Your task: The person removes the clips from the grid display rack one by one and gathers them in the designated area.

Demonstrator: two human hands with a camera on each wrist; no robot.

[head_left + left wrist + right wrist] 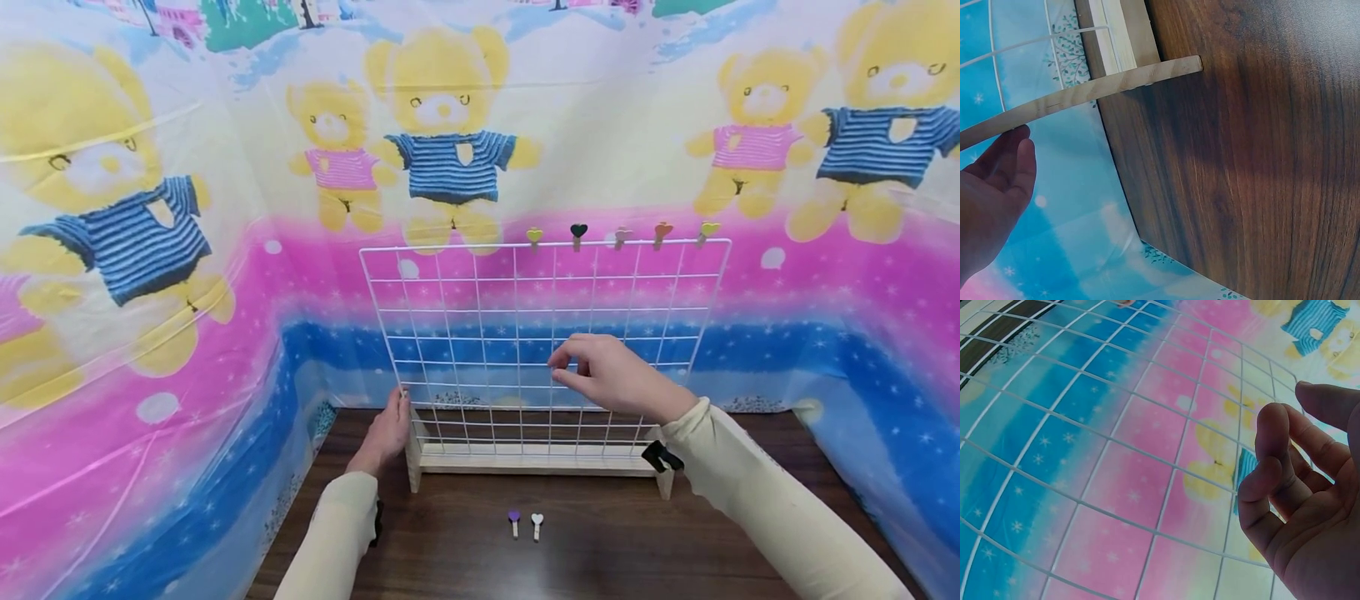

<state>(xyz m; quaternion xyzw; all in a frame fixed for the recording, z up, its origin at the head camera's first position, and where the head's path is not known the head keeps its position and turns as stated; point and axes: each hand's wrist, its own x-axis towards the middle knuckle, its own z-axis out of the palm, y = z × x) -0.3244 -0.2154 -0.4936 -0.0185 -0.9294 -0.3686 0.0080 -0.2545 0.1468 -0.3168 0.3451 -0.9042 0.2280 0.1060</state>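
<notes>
A white wire grid (480, 337) stands upright in a wooden base (525, 460). My left hand (386, 429) rests against the outer side of the stand's left wooden post (1072, 97), its fingertips touching the wood. In front of the grid, my right hand (618, 375) hangs in the air with loosely bent fingers and nothing between them. Along the grid's top wire sit several small heart clothespins, among them a dark green clothespin (578, 233) and an orange clothespin (662, 233). On the table lie a purple heart clothespin (514, 522) and a white heart clothespin (537, 525).
The dark brown wooden table (450, 542) carries the stand. A cloth backdrop (615, 142) printed with bears surrounds it at the back and both sides. Black straps, including a right strap (662, 456), are on both wrists.
</notes>
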